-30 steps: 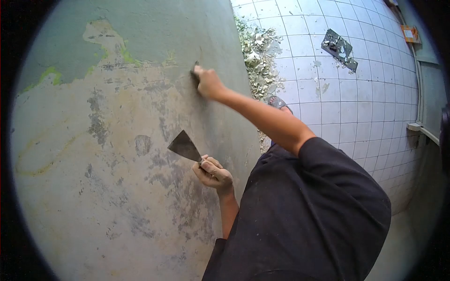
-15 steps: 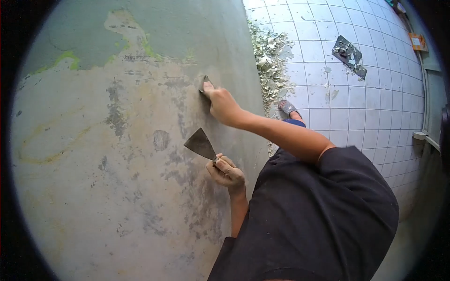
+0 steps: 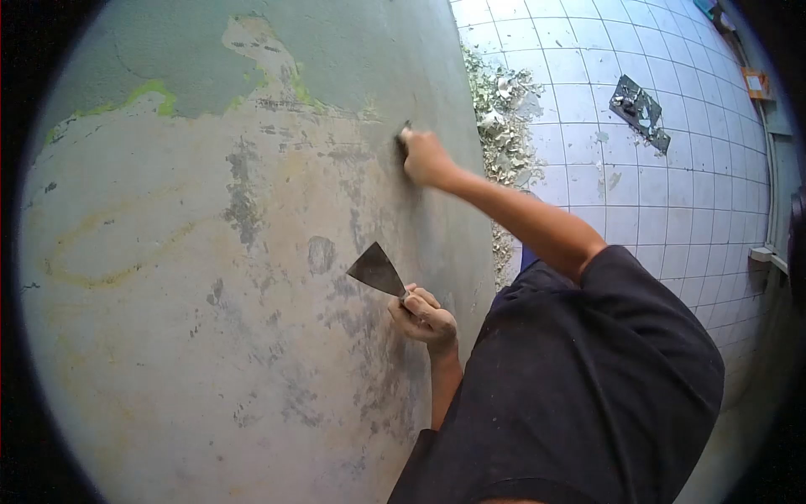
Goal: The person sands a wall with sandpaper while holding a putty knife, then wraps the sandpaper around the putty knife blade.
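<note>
My left hand (image 3: 426,316) is closed around the handle of a putty knife (image 3: 377,270), its wide dark blade pointing up and left, in front of the wall. My right hand (image 3: 431,160) is held against the wall (image 3: 168,336) higher in the picture, its fingers closed over a small dark piece that looks like sandpaper (image 3: 402,139). Most of that piece is hidden under the fingers. Around the hands the wall is bare and blotched with grey; green paint (image 3: 336,59) covers its far part, with a ragged bright-green edge.
Paint flakes (image 3: 506,118) lie heaped along the foot of the wall on white floor tiles (image 3: 579,181). A dark flat sheet (image 3: 640,109) with debris on it lies farther out. An orange-and-white box (image 3: 756,83) is at the far right.
The view has shifted, so the wall sits farther right. Against the wall, my right hand has moved up in the picture. The putty knife stays in my left hand. A sandalled foot is now hidden.
</note>
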Tool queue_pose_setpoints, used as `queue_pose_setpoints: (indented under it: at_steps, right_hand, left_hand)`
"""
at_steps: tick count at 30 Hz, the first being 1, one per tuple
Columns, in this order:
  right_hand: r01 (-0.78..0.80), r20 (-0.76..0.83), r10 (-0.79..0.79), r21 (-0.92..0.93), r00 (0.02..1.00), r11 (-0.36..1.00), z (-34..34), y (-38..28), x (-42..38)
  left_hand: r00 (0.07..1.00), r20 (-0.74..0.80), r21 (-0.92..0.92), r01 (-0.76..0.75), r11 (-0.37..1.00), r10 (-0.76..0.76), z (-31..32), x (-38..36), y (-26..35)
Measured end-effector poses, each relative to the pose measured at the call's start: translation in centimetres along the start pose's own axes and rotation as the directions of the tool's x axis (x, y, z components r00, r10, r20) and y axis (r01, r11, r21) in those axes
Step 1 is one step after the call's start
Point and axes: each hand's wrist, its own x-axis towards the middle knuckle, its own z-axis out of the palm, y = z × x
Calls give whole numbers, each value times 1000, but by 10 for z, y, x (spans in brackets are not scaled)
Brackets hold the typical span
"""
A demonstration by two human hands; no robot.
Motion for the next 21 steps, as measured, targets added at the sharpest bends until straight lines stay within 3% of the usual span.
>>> queue_pose_setpoints:
  at_steps: [1,3,5,7,9,10,11,12,13,15,16,17,19,21]
  right_hand:
    - [-4,8,4,-2,1000,1000,1,-12,-19]
    - [268,-185,-246,104,951,958,-7,-38,-42]
    - [240,-207,-215,101,954,966,-5,-15,-13]
    - [-25,24,25,36,999,999,-19,-13,6]
    - [7,10,-7,-5,1000,1000,3,-17,-23]
    - [227,-182,-224,-2,958,974,15,-21,-43]
    - [427,-358,-410,-34,839,903,22,-23,-54]
    - [342,-300,-308,64,903,938,18,-24,-48]
    - [339,-299,-304,71,905,938,15,-16,-27]
    - [-14,-109,18,31,994,999,4,11,11]
    - [-47,-30,44,-108,999,993,3,6,17]
    - [-27,-63,21,-96,998,995,9,4,8]
    - [74,-49,-74,-9,996,997,7,-20,-39]
    - [138,-108,-136,18,985,990,29,4,-35]
  left_hand:
    - [1000,0,3,8,1000,-8,0,1,3]
    - [998,29,33,48,998,-49,3,4,12]
    - [995,22,30,102,994,-102,2,1,13]
    - [990,14,6,140,990,-140,5,-1,15]
    - [984,1,-75,179,981,-179,9,-2,13]
    - [984,-5,-81,175,981,-176,14,2,13]
    - [994,16,-63,112,992,-111,15,6,16]
    - [998,44,-36,52,998,-50,11,5,18]
    - [998,47,-29,52,998,-51,7,4,18]
    - [994,59,25,94,995,-95,7,1,18]
    - [997,36,18,-66,998,65,10,3,11]
    - [997,44,-20,-66,998,67,20,0,9]
    - [978,15,-34,207,978,-207,13,-5,16]
    - [981,17,-39,193,980,-193,14,-6,10]
